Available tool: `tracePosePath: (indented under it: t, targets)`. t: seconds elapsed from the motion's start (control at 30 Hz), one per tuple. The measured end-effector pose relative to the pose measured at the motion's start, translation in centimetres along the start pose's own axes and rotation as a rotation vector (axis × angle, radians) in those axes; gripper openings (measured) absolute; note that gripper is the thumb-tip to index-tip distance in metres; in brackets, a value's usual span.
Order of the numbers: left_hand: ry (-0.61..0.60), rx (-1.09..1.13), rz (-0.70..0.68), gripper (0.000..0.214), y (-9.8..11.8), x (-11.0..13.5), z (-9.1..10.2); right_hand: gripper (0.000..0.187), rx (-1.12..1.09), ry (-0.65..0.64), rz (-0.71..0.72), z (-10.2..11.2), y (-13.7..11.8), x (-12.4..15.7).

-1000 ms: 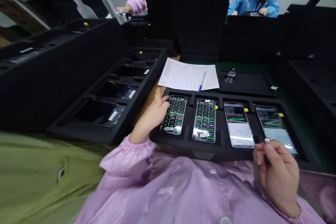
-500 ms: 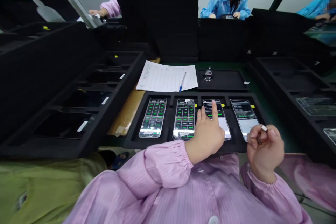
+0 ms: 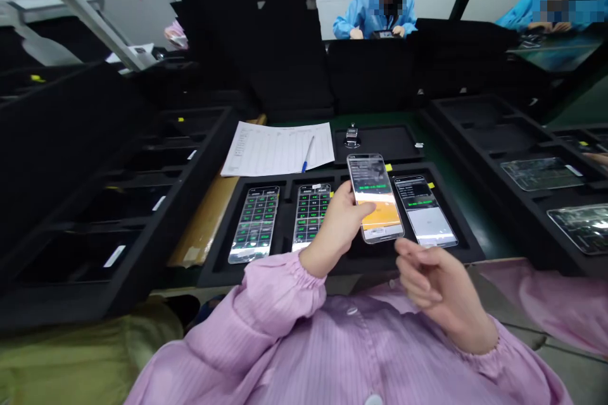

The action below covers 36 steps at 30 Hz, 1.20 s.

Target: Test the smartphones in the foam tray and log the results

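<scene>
My left hand [image 3: 337, 228] is closed on the left edge of a lit phone [image 3: 375, 196] and holds it tilted above the black foam tray [image 3: 285, 223]. Just below the phone's bottom end is my right hand [image 3: 432, 278], fingers held together and half curled; I cannot make out anything in them. Two phones with green grid screens [image 3: 254, 223] [image 3: 311, 215] lie in the tray's left slots. Another lit phone [image 3: 425, 210] lies in the rightmost slot.
A printed sheet [image 3: 278, 147] with a blue pen [image 3: 308, 154] lies behind the tray, beside a small black tray holding a metal piece [image 3: 351, 137]. Long black foam trays flank me on the left [image 3: 142, 202] and right [image 3: 541, 172]. People in blue coats [image 3: 375, 12] work at the back.
My left hand went from the leftmost phone to the third one and lifted it out of its slot. My right hand's small silvery piece no longer shows. The view swung right.
</scene>
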<state>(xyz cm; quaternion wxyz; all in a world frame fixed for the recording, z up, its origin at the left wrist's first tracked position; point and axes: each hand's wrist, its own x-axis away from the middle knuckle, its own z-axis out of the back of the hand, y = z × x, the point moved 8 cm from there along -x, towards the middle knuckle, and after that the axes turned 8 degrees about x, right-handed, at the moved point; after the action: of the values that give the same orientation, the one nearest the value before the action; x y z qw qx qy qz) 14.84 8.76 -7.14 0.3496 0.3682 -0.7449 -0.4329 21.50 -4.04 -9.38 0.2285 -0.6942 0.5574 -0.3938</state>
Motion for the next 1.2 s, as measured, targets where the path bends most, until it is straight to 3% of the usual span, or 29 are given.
tracePosePath:
  t: [0.1,0.27,0.43,0.53,0.7,0.77,0.83,0.93,1.0,1.1,1.2]
  targets:
    - [-0.020,0.097,-0.175,0.042,2.1,1.7,-0.9,0.032,0.112,0.054,0.057,-0.6,0.6,-0.6]
    - [0.039,0.074,-0.384,0.040,3.4,4.0,-2.0,0.046,0.279,0.210,0.233,-0.4,-0.3,-1.7]
    - [0.167,0.046,-0.505,0.036,5.0,3.6,-0.4,0.036,0.366,0.303,0.400,0.5,-1.3,-0.5]
    - [0.192,0.026,-0.422,0.038,4.5,2.0,1.3,0.028,0.337,0.412,0.496,2.3,-2.3,0.8]
    - [0.044,-0.108,-0.120,0.048,-1.0,0.0,2.0,0.029,0.162,0.631,0.748,6.6,-6.3,2.8]
    - [0.010,-0.245,-0.121,0.051,-2.0,0.0,1.8,0.026,0.101,0.692,0.814,8.3,-7.7,3.2]
    - [0.058,-0.459,-0.193,0.059,-1.6,0.3,1.6,0.024,0.065,0.701,0.821,9.5,-8.4,3.0]
    - [0.127,-0.827,-0.406,0.074,0.2,1.4,-0.9,0.022,0.020,0.656,0.796,10.3,-8.5,2.6]
    - [0.016,-1.019,-0.491,0.079,-0.1,1.9,-4.3,0.022,0.008,0.633,0.802,10.4,-8.4,2.6]
    - [-0.211,-1.169,-0.396,0.086,-3.3,1.9,-8.7,0.023,-0.010,0.626,0.834,10.3,-8.2,2.9]
    - [-0.244,-1.046,-0.224,0.093,-5.4,1.5,-10.4,0.022,-0.034,0.627,0.842,10.5,-7.9,3.4]
